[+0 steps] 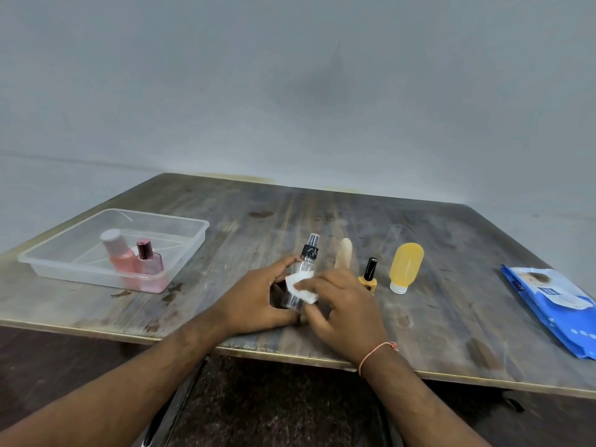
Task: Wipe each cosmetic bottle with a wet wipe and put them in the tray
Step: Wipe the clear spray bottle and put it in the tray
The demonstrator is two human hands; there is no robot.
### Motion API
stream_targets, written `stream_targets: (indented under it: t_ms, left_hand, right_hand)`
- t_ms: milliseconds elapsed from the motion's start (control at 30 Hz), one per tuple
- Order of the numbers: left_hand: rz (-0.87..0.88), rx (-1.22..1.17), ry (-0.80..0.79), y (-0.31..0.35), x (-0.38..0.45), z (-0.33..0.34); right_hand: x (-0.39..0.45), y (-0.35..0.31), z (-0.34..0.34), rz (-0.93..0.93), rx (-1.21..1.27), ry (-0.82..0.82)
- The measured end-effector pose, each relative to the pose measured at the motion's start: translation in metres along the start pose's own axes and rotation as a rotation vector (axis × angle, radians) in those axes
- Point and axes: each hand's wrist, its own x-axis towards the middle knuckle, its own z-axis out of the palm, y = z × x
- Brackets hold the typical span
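My left hand (254, 301) grips a clear spray bottle (304, 264) with a black collar, held upright just above the table. My right hand (342, 304) pinches a folded white wet wipe (301, 287) against the bottle's side. Behind my right hand stand a beige tube (343, 254), a yellow nail polish bottle with a black cap (369, 275) and a yellow squeeze bottle (405, 267) standing on its white cap. At the left, a clear plastic tray (64, 253) holds a pink bottle with a grey cap (117, 254) and a pink perfume bottle (149, 264).
A blue pack of wet wipes (551, 306) lies at the right edge of the worn wooden table (451, 317). The table's front edge runs just below my wrists. A grey wall stands behind the table.
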Motion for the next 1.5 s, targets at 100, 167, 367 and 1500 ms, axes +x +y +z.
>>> stream_targets:
  t_ms: [100,167,367,1500]
  left_hand:
    - [0.012,0.022,-0.02,0.003,-0.001,0.0]
    - [0.012,0.046,-0.003,0.003,-0.001,0.0]
    - [0.001,0.073,0.077,0.0,-0.002,0.001]
    - [0.117,0.183,0.151,0.005,-0.007,0.001]
  right_hand:
    - [0.002,0.002,0.0,0.051,-0.039,0.066]
    - [0.002,0.004,0.002,0.059,-0.053,0.059]
    - [0.001,0.004,0.001,0.002,0.076,-0.039]
    - [0.003,0.007,-0.002,0.158,0.254,0.199]
